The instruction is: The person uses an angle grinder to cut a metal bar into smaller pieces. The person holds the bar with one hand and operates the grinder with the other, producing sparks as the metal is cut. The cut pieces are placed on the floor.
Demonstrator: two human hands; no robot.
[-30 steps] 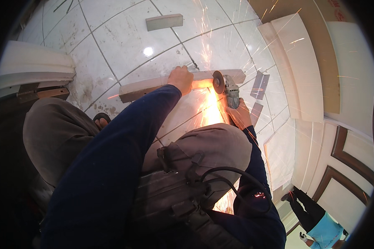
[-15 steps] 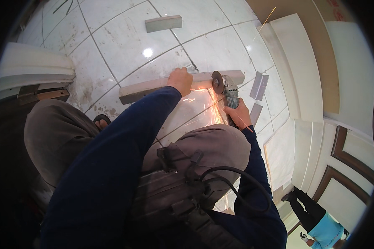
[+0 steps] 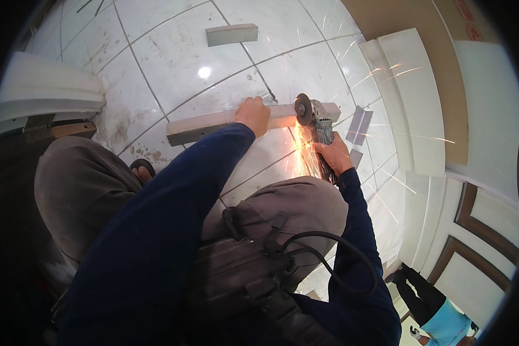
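A long grey rectangular metal bar [image 3: 193, 128] lies across the tiled floor in front of my knees. My left hand [image 3: 254, 116] is closed over its middle and presses it down. My right hand [image 3: 335, 153] grips the body of an angle grinder [image 3: 323, 130], to the right of the left hand. The grinder's round disc [image 3: 303, 108] stands on edge against the bar near its right end. Orange sparks [image 3: 307, 153] pour from there toward my right knee, with streaks flying right. The exact contact point is lost in glare.
A short metal offcut [image 3: 232, 34] lies farther off on the tiles. A metal angle piece [image 3: 360, 125] sits right of the grinder. White panels [image 3: 412, 98] line the right side. A person in a turquoise shirt [image 3: 447, 324] is at the lower right. A black cable [image 3: 360, 290] loops near my lap.
The spark stream is denser, with streaks now reaching far to the right. The grinder and my right hand have shifted very slightly; both hands keep their holds.
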